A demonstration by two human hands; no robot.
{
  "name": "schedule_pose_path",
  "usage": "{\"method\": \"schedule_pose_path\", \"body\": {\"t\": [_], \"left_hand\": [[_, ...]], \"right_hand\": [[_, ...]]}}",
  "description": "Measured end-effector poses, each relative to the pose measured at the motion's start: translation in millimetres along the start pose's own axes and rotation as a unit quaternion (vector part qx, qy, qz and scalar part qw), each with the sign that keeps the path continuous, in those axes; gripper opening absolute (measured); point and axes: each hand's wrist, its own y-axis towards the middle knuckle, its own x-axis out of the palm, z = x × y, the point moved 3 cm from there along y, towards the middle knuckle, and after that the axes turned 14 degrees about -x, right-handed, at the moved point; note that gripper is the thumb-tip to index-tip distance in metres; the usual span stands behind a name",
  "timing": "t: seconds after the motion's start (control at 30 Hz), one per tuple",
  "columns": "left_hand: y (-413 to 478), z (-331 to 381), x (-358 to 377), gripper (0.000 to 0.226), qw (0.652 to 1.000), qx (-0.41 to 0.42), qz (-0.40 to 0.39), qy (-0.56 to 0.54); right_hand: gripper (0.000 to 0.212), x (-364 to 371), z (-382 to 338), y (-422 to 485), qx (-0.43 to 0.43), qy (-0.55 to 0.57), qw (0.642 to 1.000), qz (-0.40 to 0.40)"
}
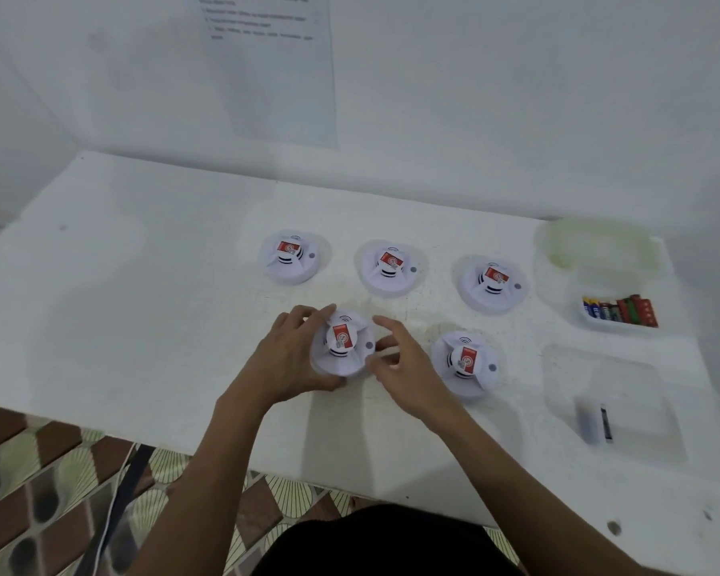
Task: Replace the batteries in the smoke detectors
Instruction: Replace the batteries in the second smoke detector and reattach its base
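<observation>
Several white round smoke detectors with red labels lie on the white table (142, 284). My left hand (292, 355) grips the near-left detector (344, 347) from its left side, fingers curled round its rim. At that detector's right edge is my right hand (400, 363), its fingers loosely bent, the index finger raised above the rim. Another detector (466, 363) sits just right of my right hand. Three more stand in a back row: one detector (294, 257), a second detector (391, 268) and a third detector (493, 284). A clear tray (624, 324) at the right holds several batteries (620, 311).
A clear lidded tub (599, 247) stands at the back right. A clear shallow container (612, 409) at the near right holds two dark batteries (597, 421). A printed sheet (275, 64) hangs on the wall behind. Patterned floor tiles (38, 492) show below the table's front edge.
</observation>
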Motion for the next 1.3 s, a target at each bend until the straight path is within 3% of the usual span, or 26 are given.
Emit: {"method": "schedule_pose_path", "body": {"t": [0.2, 0.53, 0.7, 0.83, 1.03, 1.3], "left_hand": [[-9.0, 41.7, -7.7, 0.11, 0.998, 0.055, 0.012, -0.038], [-23.0, 130.6, 2.3, 0.111, 0.982, 0.136, -0.041, -0.126], [-35.7, 172.8, 14.1, 0.101, 0.955, 0.16, -0.073, -0.239], [-39.5, 196.2, 22.9, 0.102, 0.944, 0.176, -0.089, -0.265], [-39.5, 217.9, 29.2, 0.102, 0.95, 0.176, -0.062, -0.252], [-40.9, 235.0, 36.8, 0.105, 0.962, 0.188, -0.029, -0.198]], "right_hand": [[0.031, -43.1, -23.9, -15.9, -0.016, 0.101, 0.986, 0.135], [0.027, -116.8, -36.9, -60.1, -0.041, 0.268, 0.952, 0.145], [0.022, -145.3, -35.8, -79.7, -0.048, 0.084, 0.984, 0.152], [0.024, -165.0, -36.2, -92.1, -0.046, 0.124, 0.979, 0.156], [0.029, -197.1, -36.8, -108.0, -0.081, 0.031, 0.977, 0.196], [0.027, -213.9, -39.9, -117.5, -0.115, 0.004, 0.974, 0.197]]}}
